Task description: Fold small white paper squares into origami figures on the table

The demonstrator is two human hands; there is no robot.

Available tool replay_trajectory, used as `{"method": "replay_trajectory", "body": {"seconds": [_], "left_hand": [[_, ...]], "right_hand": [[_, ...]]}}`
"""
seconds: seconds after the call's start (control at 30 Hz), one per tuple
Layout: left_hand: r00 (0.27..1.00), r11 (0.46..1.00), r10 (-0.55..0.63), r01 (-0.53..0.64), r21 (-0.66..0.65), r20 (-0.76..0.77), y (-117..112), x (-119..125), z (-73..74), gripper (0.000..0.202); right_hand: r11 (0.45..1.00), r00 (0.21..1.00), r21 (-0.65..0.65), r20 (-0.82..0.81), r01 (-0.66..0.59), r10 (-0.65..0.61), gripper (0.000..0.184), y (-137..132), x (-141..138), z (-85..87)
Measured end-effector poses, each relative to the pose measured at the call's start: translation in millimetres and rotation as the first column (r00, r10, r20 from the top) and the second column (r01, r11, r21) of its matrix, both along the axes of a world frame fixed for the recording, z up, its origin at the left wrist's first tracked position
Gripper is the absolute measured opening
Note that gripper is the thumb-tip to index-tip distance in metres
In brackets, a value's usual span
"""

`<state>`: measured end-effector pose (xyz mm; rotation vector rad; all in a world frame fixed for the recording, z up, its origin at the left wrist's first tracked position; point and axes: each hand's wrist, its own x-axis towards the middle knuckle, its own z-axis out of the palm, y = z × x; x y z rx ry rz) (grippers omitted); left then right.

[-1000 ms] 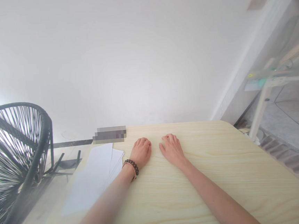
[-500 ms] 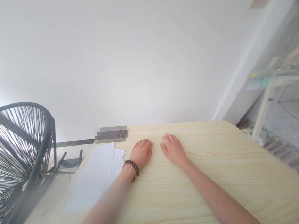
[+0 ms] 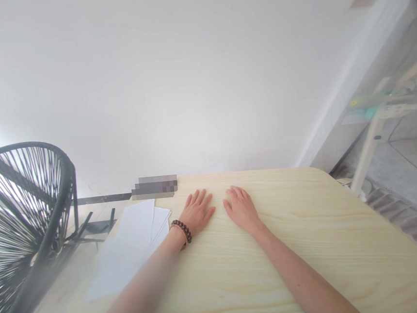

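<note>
My left hand [image 3: 197, 211] lies palm down on the pale wooden table [image 3: 310, 235], its fingers spread and nothing in it. Dark beads [image 3: 182, 231] circle that wrist. A short gap to the right, my right hand [image 3: 241, 209] rests on the tabletop with fingers stretched out, the thumb a little apart, holding nothing. Several white paper sheets [image 3: 123, 246] overlap on the table's left side, close to my left wrist; my left forearm covers part of them.
A dark, pixelated object [image 3: 154, 186] sits at the table's back left corner. On the left stands a black corded chair [image 3: 63, 188]. A white wall [image 3: 205, 79] rises behind the table. At the right is a pale metal-legged stand [image 3: 369, 154].
My left hand has gone from loosely curled fingers to spread ones. The paper sheets have shifted slightly to the left. My right hand has stayed in place.
</note>
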<state>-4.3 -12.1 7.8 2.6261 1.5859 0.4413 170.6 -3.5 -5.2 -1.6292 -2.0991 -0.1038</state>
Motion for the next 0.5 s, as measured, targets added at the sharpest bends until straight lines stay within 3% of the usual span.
{"method": "replay_trajectory", "body": {"seconds": [0.5], "left_hand": [[1.0,0.999,0.026,-0.026,0.027,-0.009,-1.3,5.3,-1.2,0.044]], "right_hand": [[1.0,1.0,-0.003,0.015,-0.014,0.014,0.034,1.7,1.2,0.2]]}}
